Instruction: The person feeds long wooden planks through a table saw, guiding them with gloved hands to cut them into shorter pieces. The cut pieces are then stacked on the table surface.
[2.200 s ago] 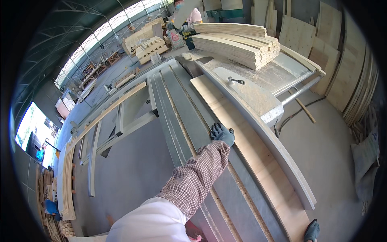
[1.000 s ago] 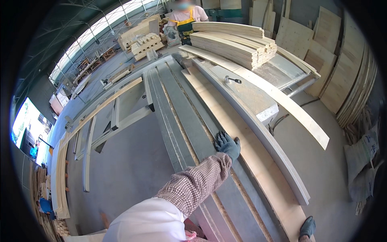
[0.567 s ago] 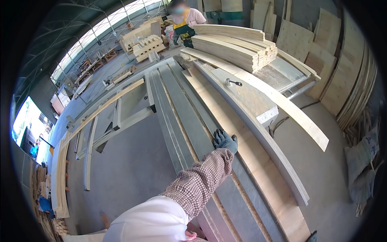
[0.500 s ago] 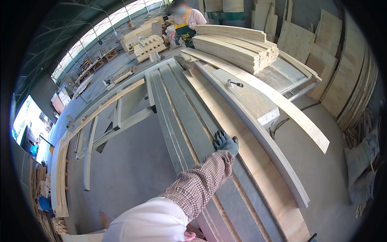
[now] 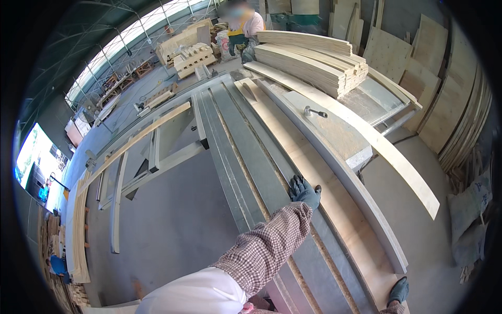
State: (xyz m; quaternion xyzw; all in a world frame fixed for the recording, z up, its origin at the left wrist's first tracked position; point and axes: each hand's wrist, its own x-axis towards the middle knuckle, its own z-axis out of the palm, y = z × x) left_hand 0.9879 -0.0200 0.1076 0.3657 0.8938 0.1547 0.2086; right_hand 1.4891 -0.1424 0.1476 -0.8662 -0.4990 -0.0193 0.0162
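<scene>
A long, pale plywood board (image 5: 349, 222) is laid from upper centre to lower right, along the grey slotted metal desk (image 5: 256, 157). By its left edge the grey-gloved left hand (image 5: 306, 192) is spread flat; at its lower end the grey-gloved right hand (image 5: 399, 290) is placed, its grip unclear.

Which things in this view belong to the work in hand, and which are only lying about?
Apparently in use:
long wooden board, right hand at its near end
grey slotted table, left hand resting on it beside the board
metal fence along the board
possibly the stack of curved wood strips

Apparently lying about:
leaning wooden sheets
pale sack
piled wood pieces
</scene>
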